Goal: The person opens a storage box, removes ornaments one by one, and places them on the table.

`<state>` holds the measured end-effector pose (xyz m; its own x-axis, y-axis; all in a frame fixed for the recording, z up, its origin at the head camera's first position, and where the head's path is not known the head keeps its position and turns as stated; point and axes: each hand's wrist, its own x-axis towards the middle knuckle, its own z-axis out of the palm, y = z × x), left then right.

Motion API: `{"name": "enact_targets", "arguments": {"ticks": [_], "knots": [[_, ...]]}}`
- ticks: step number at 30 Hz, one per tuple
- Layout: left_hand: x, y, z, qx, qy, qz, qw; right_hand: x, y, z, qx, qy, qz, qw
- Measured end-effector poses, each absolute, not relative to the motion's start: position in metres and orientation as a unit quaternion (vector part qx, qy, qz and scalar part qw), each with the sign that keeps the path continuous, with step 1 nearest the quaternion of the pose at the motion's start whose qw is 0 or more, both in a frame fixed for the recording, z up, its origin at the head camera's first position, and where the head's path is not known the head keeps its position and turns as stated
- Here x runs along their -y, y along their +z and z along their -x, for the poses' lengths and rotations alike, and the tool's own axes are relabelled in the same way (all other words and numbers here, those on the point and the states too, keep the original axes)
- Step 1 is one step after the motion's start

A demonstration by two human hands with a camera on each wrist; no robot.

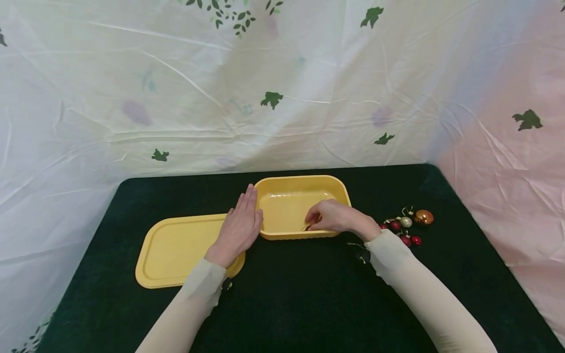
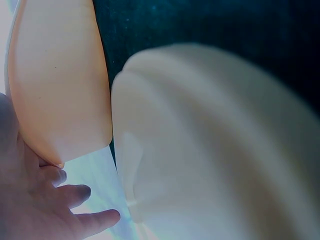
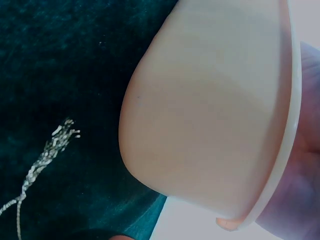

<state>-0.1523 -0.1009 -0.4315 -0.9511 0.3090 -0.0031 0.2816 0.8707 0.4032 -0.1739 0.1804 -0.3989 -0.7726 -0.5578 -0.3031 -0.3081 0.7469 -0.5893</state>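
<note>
Pale sleeves reach up from the near edge over the dark green table (image 1: 309, 294). The left hand (image 1: 238, 228) lies flat with straight fingers against the left outer wall of the yellow tub (image 1: 291, 196), its heel over the yellow lid (image 1: 176, 250) lying just left of the tub. The right hand (image 1: 333, 216) reaches over the tub's near rim, fingers curled inside; its grip seems to pinch something small and dark, too hidden to name. Small baubles (image 1: 408, 225), red, silver and gold, cluster on the table right of the tub, near the right wrist. A printed sheet (image 1: 282, 88) hangs behind.
</note>
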Motion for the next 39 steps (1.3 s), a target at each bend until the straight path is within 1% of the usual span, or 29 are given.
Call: {"name": "enact_targets", "arguments": {"ticks": [7,13,19,26,30,35,39], "knots": [[0.100,-0.431,0.152,-0.966,0.203,-0.155,0.034,-0.183,-0.400,0.172,-0.895,-0.293,0.223,0.251],[0.100,-0.431,0.151,-0.967,0.201,-0.155,0.034,-0.187,-0.395,0.168,-0.894,-0.330,0.198,0.230],[0.100,-0.431,0.151,-0.967,0.198,-0.155,0.032,-0.194,-0.389,0.157,-0.895,-0.367,0.176,0.185],[0.100,-0.431,0.151,-0.967,0.198,-0.154,0.035,-0.207,-0.384,0.140,-0.898,-0.384,0.192,0.099],[0.100,-0.431,0.151,-0.968,0.196,-0.153,0.036,-0.217,-0.382,0.130,-0.898,-0.391,0.194,0.062],[0.100,-0.431,0.151,-0.968,0.197,-0.153,0.036,-0.228,-0.379,0.120,-0.901,-0.394,0.182,0.031],[0.100,-0.431,0.150,-0.967,0.199,-0.152,0.036,-0.236,-0.377,0.113,-0.902,-0.395,0.171,0.019]]}}
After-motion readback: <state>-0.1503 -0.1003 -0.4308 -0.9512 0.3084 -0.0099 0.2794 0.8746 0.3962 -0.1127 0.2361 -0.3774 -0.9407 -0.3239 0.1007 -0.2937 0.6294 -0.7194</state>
